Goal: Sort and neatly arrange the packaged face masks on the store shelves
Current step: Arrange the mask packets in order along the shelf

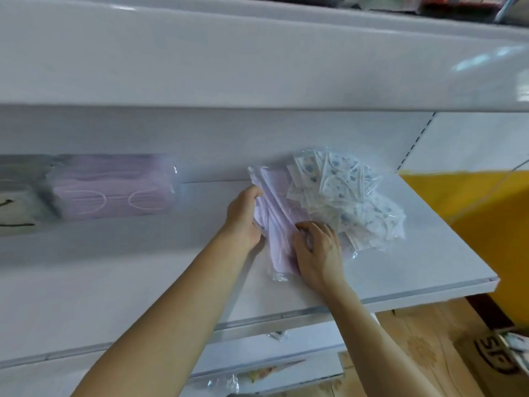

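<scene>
A clear-wrapped pack of lilac face masks [276,222] lies on the white shelf [415,262], running from the back wall toward the front edge. My left hand [243,219] grips its left side, thumb curled over the top. My right hand [317,250] holds its near right edge with curled fingers. A clear bag of white masks with blue print [343,196] lies against the lilac pack's right side. A stacked pack of lilac masks [114,187] stands at the shelf's left, blurred.
A grey pack [17,196] sits at the far left. The shelf above [257,67] overhangs. Lower shelves hold a clear packet [249,376]. A yellow panel [472,213] stands right of the shelf, and a cardboard box [498,359] sits on the wooden floor.
</scene>
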`<state>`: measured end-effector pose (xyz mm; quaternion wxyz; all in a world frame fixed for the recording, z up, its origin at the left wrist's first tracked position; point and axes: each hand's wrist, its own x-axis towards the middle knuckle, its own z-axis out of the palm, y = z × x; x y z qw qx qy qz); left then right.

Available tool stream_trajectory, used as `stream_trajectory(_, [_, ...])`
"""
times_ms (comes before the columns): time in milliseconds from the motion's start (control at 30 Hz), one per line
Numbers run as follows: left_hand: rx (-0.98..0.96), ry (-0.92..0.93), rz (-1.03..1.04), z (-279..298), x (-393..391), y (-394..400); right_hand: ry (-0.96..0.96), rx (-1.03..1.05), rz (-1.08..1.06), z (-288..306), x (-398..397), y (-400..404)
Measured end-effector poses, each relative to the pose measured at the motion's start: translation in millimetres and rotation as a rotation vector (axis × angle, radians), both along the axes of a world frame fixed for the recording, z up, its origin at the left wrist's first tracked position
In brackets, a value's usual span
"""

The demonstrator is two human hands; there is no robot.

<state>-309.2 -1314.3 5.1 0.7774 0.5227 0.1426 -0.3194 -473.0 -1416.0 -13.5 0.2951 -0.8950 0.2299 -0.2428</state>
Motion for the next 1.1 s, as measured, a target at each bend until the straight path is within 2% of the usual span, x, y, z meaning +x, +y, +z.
stream_trajectory(100, [0.170,-0.154,-0.044,37,-35,-1,0.014,0.043,0.006,0,2,0])
stream_trajectory(233, [0.503,-0.490,-0.090,29,-51,-16,-0.002,0.085,0.107,5,-2,-1])
stream_trajectory(300, [0.628,-0.578,-0.084,26,-55,-17,-0.040,0.102,0.199,9,-4,-1])
stream_trajectory(367, [0.660,-0.593,-0.070,25,-55,-16,-0.096,0.187,0.238,12,-8,-1])
stream_trajectory(467, [0.588,-0.542,-0.006,22,-55,-6,-0.143,0.399,0.256,17,-15,-6])
stream_trajectory(600, [0.554,-0.525,0.106,18,-57,28,-0.151,0.606,0.382,20,-15,-4])
stream_trajectory(667, [0.549,-0.545,0.176,16,-55,51,-0.178,0.677,0.335,20,-13,-1])
stream_trajectory(733, [0.520,-0.556,0.223,14,-53,74,-0.179,0.568,0.194,18,-8,-2])
stream_trajectory(800, [0.484,-0.549,0.206,12,-56,94,-0.127,0.375,0.126,15,-1,-5])
stream_trajectory(900, [0.427,-0.525,0.164,8,-64,116,0.059,-0.041,0.270,10,17,-5])
stream_trajectory(967, [0.375,-0.513,0.164,7,-70,125,0.198,-0.223,0.288,7,30,0])
stream_trajectory(1000, [0.354,-0.514,0.163,6,-73,126,0.203,-0.265,0.261,5,34,1])
stream_trajectory(1100, [0.320,-0.531,0.156,7,-81,129,0.016,-0.247,0.235,-2,42,4])
